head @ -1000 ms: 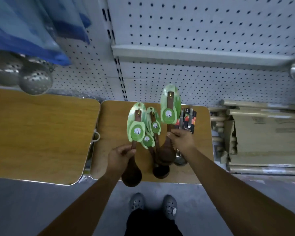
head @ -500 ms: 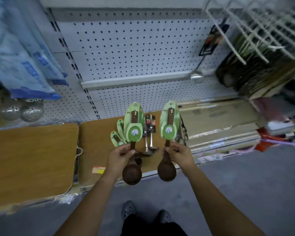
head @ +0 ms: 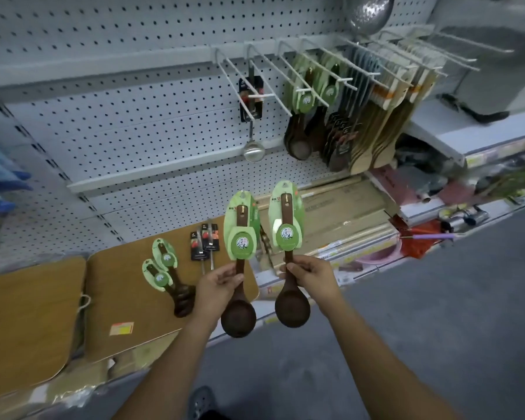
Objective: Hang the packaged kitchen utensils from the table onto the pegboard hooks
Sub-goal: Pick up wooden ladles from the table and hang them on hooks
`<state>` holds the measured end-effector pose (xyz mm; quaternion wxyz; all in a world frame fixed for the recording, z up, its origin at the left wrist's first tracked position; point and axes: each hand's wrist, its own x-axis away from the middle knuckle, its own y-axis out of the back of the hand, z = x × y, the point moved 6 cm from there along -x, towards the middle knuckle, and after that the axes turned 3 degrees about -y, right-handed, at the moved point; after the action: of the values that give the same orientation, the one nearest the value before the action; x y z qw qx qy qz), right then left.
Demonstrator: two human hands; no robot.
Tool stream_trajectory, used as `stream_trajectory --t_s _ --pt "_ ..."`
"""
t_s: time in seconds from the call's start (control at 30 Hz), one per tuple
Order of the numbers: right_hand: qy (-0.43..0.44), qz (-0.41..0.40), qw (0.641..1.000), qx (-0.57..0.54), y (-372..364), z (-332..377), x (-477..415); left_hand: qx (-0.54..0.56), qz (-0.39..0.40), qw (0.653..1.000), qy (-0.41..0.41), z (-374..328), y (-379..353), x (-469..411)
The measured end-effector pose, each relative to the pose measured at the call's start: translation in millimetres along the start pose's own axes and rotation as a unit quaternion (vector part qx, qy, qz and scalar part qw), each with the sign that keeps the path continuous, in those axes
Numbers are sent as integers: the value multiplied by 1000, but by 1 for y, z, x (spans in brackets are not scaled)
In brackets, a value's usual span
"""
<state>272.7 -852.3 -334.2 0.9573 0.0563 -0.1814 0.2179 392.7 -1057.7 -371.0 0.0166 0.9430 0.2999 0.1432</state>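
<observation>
Hands: left hand (head: 219,280) grips left spoon (head: 238,319), right hand (head: 312,275) right spoon (head: 292,309) | hooks (head: 304,90) nearer centre.

Forearms reach forward, left hand (head: 217,278) and right hand (head: 311,272) side by side, fingers (head: 296,267) curled gripping.

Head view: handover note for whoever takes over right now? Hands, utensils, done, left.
Left hand: fingers grip the left spoon, wooden with a green card, by the handle, bowl down.
Right hand: grips the right spoon, same type, same way.
On the table: two carded spoons and two black-carded metal utensils.
Already on the pegboard hooks: hung spoons with green cards, and one hung ladle.
Left: hang both held spoons, then the four on the table.
</observation>
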Motion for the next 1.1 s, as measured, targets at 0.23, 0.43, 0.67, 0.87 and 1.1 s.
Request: stream_trajectory --t_s 0.23,0.43,0.67,0.87,1.1 --pt "3 5 1000 -10 98 3 6 16 -52 998 -16 -23 -73 33" --pt "1 20 999 -37 122 19 -21 42 -56 997 -25 -39 -108 18" --pt "-4 48 998 -34 140 40 -84 82 -55 995 -29 -53 -145 -38" --pt "-2 69 997 -26 153 58 -132 113 -73 991 -9 -56 -166 -72" --pt "32 117 993 -4 157 87 -169 93 -102 990 -20 -72 -182 -87"
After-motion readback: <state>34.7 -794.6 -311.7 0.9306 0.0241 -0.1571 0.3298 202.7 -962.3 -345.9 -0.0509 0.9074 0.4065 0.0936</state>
